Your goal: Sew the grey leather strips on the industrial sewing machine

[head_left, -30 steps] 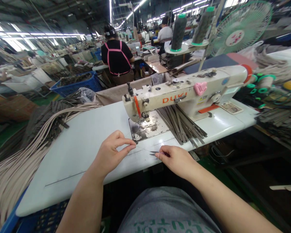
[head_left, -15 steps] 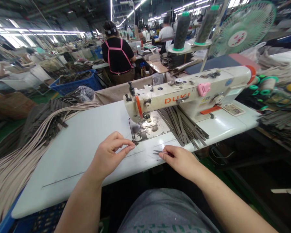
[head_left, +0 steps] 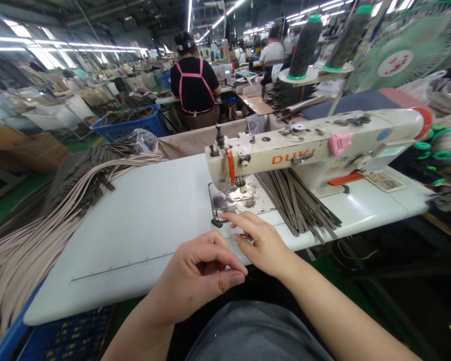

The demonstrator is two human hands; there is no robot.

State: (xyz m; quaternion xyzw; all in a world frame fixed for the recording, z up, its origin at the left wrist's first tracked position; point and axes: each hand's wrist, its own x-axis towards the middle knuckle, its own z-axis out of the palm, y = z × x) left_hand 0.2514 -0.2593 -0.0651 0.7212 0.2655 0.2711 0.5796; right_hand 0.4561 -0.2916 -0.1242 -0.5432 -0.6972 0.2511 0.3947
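My left hand [head_left: 199,276] is at the table's front edge, thumb pinched against the fingertips. Whatever it pinches is too thin to make out. My right hand [head_left: 261,243] lies on the white table [head_left: 143,215] just in front of the metal needle plate [head_left: 240,198]. Its index finger points left toward the plate. The other fingers curl over a small dark thread snips [head_left: 244,235], mostly hidden. The cream sewing machine [head_left: 315,145] marked DUKI stands behind the hands. Grey strips [head_left: 300,205] lie fanned under its arm.
A big bundle of beige and grey straps [head_left: 60,200] hangs off the table's left side. Thread cones [head_left: 304,45] and a green fan [head_left: 406,50] stand behind the machine. A person in a pink-strapped apron [head_left: 195,85] sits ahead, back turned. A blue crate [head_left: 135,125] sits left.
My left hand has pulled back from beside the needle plate to the table's front edge. My right hand has slid left and forward toward the plate, its index finger now stretched out.
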